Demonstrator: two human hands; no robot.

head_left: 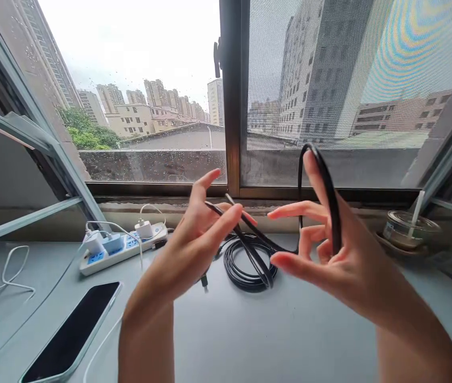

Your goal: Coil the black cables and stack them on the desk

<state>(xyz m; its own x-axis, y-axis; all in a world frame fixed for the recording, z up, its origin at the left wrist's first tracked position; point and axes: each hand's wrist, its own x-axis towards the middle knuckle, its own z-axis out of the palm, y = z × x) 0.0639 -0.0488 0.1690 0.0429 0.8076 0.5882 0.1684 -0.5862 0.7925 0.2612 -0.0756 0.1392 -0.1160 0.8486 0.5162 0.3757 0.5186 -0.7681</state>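
Largest before us is the window (pixel 232 106), its dark upright bar near the middle, with tall buildings (pixel 309 85) outside. Below it our pale desk (pixel 273 335) spreads across the view. Both our hands are raised above it, apart from each other. Our left hand (pixel 194 244) grips a black cable (pixel 333 205), the strands passing between thumb and fingers; one length hangs slanting down from there. Our right hand (pixel 343 260) carries a tall loop of this cable, which rises from the palm, bends over one raised fingertip and drops behind the other fingers, then runs across to our left hand. The right thumb stands apart from the nearest finger, other fingers curl inward, and we cannot tell whether they press on the cable. On the desk, beyond our hands and between them, lies a dark coil (pixel 231 268), partly covered by the hanging length. Left of our left arm, near the window, we have a white power strip (pixel 109 260), and closer to us a phone (pixel 76 330), its dark screen facing up. Toward the far right is a jar (pixel 401 231) with a white straw (pixel 416 213). Smaller adapters (pixel 113 243) sit in the power strip, and a little plug (pixel 204 282) shows just beside our left wrist.
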